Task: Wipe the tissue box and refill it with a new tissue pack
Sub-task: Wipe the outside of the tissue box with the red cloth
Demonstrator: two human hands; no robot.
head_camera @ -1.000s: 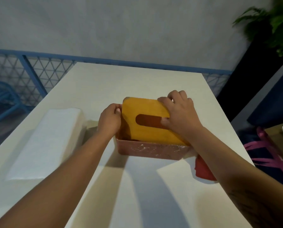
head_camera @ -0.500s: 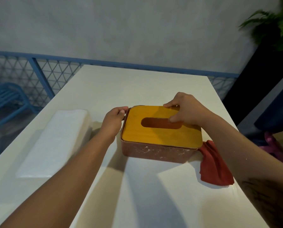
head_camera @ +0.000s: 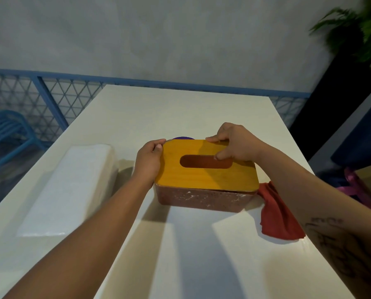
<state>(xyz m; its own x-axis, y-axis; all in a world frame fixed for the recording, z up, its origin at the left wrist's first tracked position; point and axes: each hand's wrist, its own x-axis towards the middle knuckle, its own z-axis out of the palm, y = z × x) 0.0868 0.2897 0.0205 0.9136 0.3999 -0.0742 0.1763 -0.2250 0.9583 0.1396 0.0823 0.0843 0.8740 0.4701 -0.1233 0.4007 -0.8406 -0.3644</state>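
Head cam feed, what I've got:

- Tissue box is mid-table, a little right of centre. The reddish body has white specks along the near wall.
- Yellow wooden lid lies flat on the box, near edge flush with the rim. The oval slot in the lid shows only a dark reddish inside.
- Left hand grasps the lid's far-left corner, thumb on top at the corner and fingers curled down the side.
- Right hand grasps the lid too. Its fingers are hooked over the far edge and the thumb tip is at the slot's right end, so it pinches the strip between edge and slot.
- Both forearms reach in from the bottom of the view. The right one has dark tattoo marks.
- Red cloth lies crumpled on the table, touching the box's right end and partly hidden under the right forearm.
- Tissue pack, white and in clear wrap, lies flat on the left side of the table, apart from the box and near the left forearm.
- Something purple pokes out just behind the box's far edge. I can't tell what it is.
- Beyond the table there's a blue mesh railing and a grey wall. A blue chair is at far left and a blurred green plant at top right.
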